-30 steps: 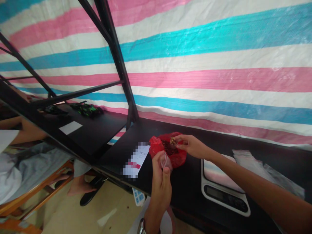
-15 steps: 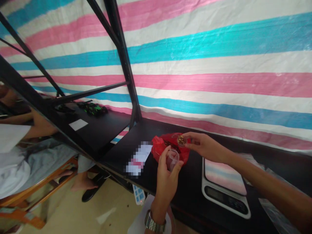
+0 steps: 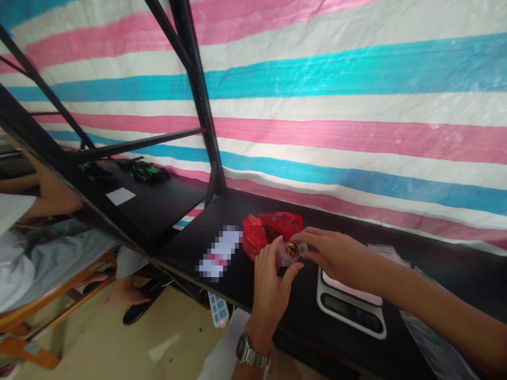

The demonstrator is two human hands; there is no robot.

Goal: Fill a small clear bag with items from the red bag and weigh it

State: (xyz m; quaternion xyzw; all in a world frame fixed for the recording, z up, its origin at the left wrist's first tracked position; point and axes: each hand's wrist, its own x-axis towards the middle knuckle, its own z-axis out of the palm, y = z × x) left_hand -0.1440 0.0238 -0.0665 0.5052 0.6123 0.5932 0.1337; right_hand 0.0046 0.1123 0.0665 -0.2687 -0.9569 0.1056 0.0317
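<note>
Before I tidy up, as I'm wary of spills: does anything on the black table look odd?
Nothing stands out: brown bits show inside the red bag and between the left hand and right hand; the scale lies flat.

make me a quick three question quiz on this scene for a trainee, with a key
1. True or false: as the camera sees it, the red bag is to the left of the white scale.
2. Which of these does the left hand hold?
A) the white scale
B) a small clear bag
C) the striped sheet
3. Fill the gap: the metal-banded watch is worn on the person's ____ wrist.

Key:
1. True
2. B
3. left
</note>
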